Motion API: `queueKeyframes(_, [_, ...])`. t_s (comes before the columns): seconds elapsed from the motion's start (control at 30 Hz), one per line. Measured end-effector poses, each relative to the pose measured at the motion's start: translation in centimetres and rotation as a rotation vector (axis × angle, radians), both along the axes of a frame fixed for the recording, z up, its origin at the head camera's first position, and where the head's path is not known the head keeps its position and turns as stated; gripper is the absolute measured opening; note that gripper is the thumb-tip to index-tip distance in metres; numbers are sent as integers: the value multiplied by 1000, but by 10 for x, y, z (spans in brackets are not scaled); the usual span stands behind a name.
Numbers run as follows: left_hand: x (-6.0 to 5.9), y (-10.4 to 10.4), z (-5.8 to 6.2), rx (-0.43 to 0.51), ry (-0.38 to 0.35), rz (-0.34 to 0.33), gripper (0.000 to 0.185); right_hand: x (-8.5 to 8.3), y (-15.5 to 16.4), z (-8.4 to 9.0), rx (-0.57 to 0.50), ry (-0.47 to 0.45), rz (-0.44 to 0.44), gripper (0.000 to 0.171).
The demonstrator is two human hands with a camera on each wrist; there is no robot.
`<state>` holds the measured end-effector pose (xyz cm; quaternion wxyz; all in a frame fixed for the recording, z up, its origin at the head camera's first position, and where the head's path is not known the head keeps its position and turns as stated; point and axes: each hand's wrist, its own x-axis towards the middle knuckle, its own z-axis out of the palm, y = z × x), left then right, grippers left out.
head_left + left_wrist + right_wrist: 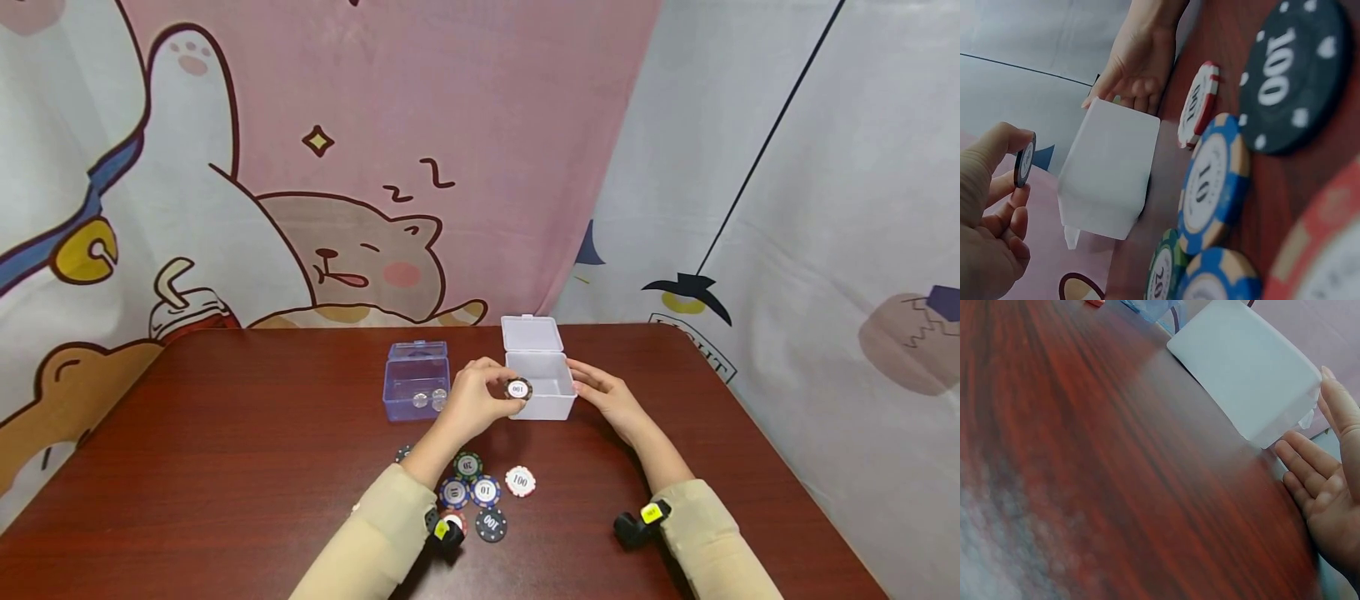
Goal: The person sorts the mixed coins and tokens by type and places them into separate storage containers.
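Observation:
Between thumb and fingers, my left hand pinches a dark poker chip marked 100, held up at the front left of a white plastic box. In the left wrist view the chip shows nearly edge-on, beside the white box. The box's lid stands raised at the back. Along the box's right side rests my right hand, fingers extended. The right wrist view shows those fingers right at the box's corner.
Left of the white box stands a blue translucent box, lid up, with several clear discs inside. Nearer me lie several loose chips: a green 20, blue 10s, a white-and-red 100 and a black 100.

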<state>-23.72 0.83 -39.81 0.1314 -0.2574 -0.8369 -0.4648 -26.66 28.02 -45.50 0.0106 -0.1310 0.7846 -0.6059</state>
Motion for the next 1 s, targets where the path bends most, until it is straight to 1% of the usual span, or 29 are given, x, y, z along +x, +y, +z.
queueKeyframes(0.17, [-9, 5, -1, 17, -25, 39, 34, 0, -1, 0, -8, 6, 3, 50])
queueKeyframes(0.43, [-22, 11, -7, 21, -10, 88, 34, 1, -1, -1, 7, 6, 14, 49])
queueKeyframes(0.57, [-26, 14, -8, 16, 0, 85, 35, 2, -1, 1, 3, 2, 11, 50])
queueKeyframes(0.73, [-31, 20, -9, 7, -7, 84, 36, 1, 0, 1, 4, -2, 11, 50])
queueKeyframes(1.0, [-37, 30, -15, -33, -35, 146, 37, 1, 0, 1, -1, -10, -3, 49])
